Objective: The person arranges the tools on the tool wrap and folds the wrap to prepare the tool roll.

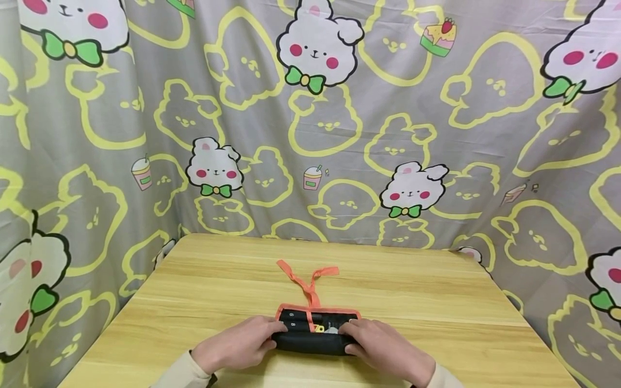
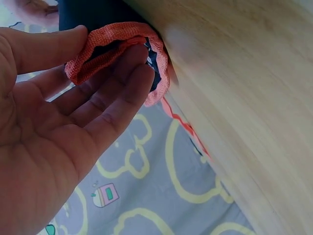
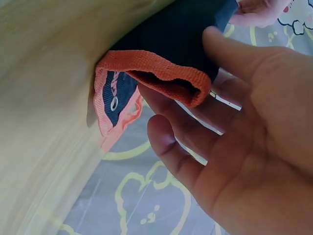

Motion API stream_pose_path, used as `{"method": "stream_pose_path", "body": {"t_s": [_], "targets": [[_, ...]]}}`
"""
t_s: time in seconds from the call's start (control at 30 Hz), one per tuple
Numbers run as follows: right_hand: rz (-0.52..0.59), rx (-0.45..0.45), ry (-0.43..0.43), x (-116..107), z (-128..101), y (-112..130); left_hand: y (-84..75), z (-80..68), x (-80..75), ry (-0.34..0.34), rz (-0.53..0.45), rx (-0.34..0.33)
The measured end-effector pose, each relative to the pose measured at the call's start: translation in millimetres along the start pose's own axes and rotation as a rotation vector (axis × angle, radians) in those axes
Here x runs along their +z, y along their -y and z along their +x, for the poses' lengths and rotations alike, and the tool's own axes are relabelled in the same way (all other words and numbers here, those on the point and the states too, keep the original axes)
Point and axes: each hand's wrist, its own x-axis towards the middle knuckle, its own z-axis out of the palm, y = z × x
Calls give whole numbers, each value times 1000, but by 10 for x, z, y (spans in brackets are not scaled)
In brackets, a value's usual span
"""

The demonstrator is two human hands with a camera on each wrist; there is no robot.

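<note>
A black fabric tool roll (image 1: 312,345) with orange edging lies near the table's front, its near side folded over into a thick roll. My left hand (image 1: 242,342) grips its left end, thumb on the near side and fingers over the top. At the right end, my right hand (image 1: 385,345) holds the roll the same way. Pale figures mark the flat part's left pockets. A small yellow piece (image 1: 318,328) and a greyish piece (image 1: 332,328) peek out there, too small to identify. Both wrist views show the rolled orange edge (image 2: 115,33) between thumb and fingers.
Orange tie straps (image 1: 310,288) stretch from the roll's far edge towards the back of the wooden table (image 1: 412,280). A grey curtain (image 1: 271,124) with cartoon rabbits and yellow outlines hangs behind the table and along both sides.
</note>
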Motion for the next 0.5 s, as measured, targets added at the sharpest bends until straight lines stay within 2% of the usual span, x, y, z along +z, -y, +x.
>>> {"method": "stream_pose_path", "body": {"t_s": [0.17,0.5], "targets": [[-24,-20,-19,-34,-12,-29,-7,8,-6,1,-23,0],[-9,-11,18,-106,-32,-43,-62,16,-33,52,-100,-78]]}}
